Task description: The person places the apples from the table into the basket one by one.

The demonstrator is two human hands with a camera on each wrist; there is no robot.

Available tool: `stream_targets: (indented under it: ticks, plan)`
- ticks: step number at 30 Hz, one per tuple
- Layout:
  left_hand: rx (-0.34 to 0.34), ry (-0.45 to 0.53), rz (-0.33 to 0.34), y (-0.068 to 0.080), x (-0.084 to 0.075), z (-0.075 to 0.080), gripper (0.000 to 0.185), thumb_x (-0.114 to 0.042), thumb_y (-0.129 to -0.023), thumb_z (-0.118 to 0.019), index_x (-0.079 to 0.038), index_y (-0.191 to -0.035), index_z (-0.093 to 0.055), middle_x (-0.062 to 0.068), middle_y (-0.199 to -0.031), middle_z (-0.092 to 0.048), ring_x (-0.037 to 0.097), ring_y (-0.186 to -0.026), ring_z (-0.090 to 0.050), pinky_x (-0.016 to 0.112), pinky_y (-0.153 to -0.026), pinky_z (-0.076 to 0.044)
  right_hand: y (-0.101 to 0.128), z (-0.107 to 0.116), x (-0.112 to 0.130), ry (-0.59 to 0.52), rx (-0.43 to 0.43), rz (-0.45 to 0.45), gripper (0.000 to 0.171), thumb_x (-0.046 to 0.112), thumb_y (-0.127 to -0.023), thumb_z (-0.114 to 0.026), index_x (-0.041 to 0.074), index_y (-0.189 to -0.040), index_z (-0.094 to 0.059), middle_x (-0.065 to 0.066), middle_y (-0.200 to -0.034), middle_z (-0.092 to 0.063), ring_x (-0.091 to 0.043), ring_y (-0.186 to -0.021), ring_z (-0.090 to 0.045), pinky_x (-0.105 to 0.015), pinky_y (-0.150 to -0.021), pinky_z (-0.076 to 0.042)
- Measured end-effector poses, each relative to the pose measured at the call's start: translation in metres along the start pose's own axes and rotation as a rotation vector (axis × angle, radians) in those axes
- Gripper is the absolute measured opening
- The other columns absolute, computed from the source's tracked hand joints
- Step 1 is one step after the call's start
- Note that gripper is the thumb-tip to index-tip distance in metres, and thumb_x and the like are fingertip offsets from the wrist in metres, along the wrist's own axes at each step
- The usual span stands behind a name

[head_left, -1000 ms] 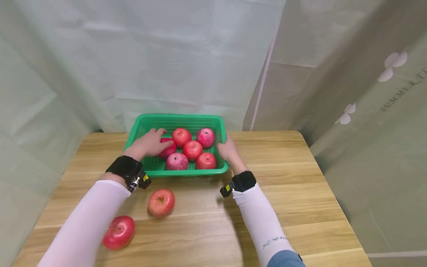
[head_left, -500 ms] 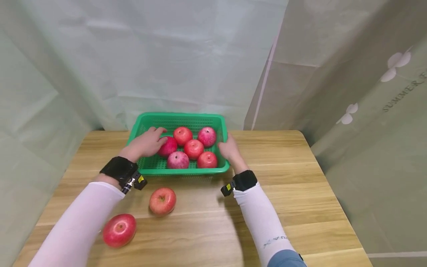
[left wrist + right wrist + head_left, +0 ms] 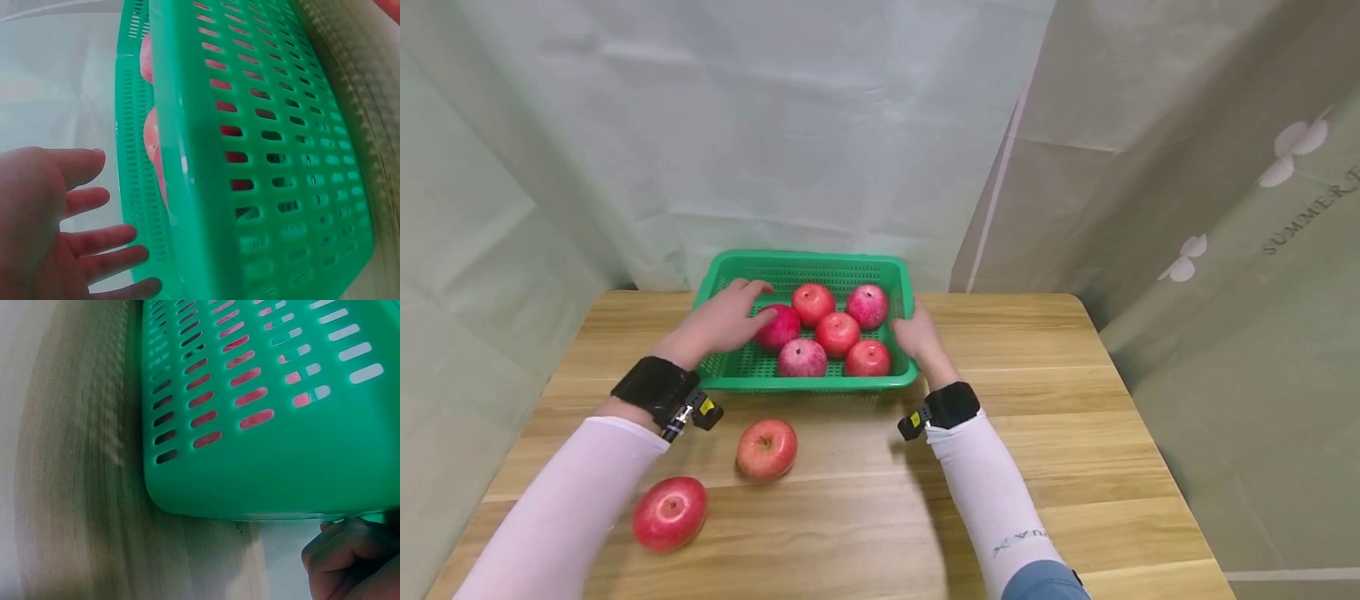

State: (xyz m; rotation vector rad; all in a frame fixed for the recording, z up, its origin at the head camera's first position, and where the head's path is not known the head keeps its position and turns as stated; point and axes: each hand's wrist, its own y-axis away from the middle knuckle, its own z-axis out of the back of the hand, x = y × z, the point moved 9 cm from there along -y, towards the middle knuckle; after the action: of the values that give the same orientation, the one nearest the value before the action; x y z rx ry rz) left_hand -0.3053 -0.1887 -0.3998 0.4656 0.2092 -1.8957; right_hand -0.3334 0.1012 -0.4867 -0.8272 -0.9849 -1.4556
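A green plastic basket (image 3: 808,384) with slotted walls stands at the table's back edge, holding several red apples. My left hand (image 3: 722,321) hovers over the basket's left side, fingers spread and apart. Its nearest fruit is a dark red apple (image 3: 778,327); in the left wrist view that hand (image 3: 69,237) holds nothing. At the basket's right end, my right hand (image 3: 919,337) grips the rim with the thumb on the inside. The right wrist view shows curled fingers of this hand (image 3: 353,556) against the basket's end, partly cut off by the frame.
Two apples lie on the wooden table (image 3: 1037,467) in front of the basket: a lighter red apple (image 3: 767,450) and, nearer on the left, a deeper red apple (image 3: 670,514). Pale curtains (image 3: 820,125) hang behind and beside the table.
My left hand has drawn back to the left, off the dark red apple, and its fingers have come away. The apple stays in the basket. My right hand keeps its hold on the rim.
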Motion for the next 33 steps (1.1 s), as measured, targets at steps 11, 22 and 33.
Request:
stream_targets:
  ticks: [11,22,33]
  plan:
    - [-0.066,-0.016,-0.035,0.012,-0.003,0.007,0.056,-0.034,-0.110,-0.059,0.004,-0.152,-0.050,0.032,-0.151,-0.046,0.048,-0.141,-0.044,0.066,-0.114,-0.038,0.000,0.005,-0.003,0.027,-0.009,-0.019,0.054,0.007,-0.100,-0.052,0.003,-0.153,-0.048,-0.021,-0.145,-0.059,-0.038,-0.134,-0.057,-0.056,-0.107,-0.050]
    - [-0.160,-0.021,-0.145,0.045,-0.021,0.014,0.053,-0.024,-0.107,-0.067,0.006,-0.148,-0.054,0.030,-0.145,-0.047,0.047,-0.133,-0.048,0.065,-0.109,-0.043,0.001,0.007,-0.004,0.030,-0.012,-0.024,0.056,0.008,-0.100,-0.052,0.004,-0.155,-0.047,-0.021,-0.147,-0.058,-0.039,-0.135,-0.056,-0.057,-0.106,-0.050]
    - [-0.260,0.019,-0.224,0.089,-0.025,0.002,0.060,-0.024,-0.102,-0.074,0.001,-0.151,-0.053,0.028,-0.156,-0.040,0.049,-0.142,-0.039,0.072,-0.110,-0.038,-0.001,0.006,-0.006,0.014,-0.014,-0.019,0.054,0.007,-0.098,-0.053,0.003,-0.152,-0.050,-0.020,-0.142,-0.060,-0.037,-0.130,-0.058,-0.056,-0.104,-0.052]
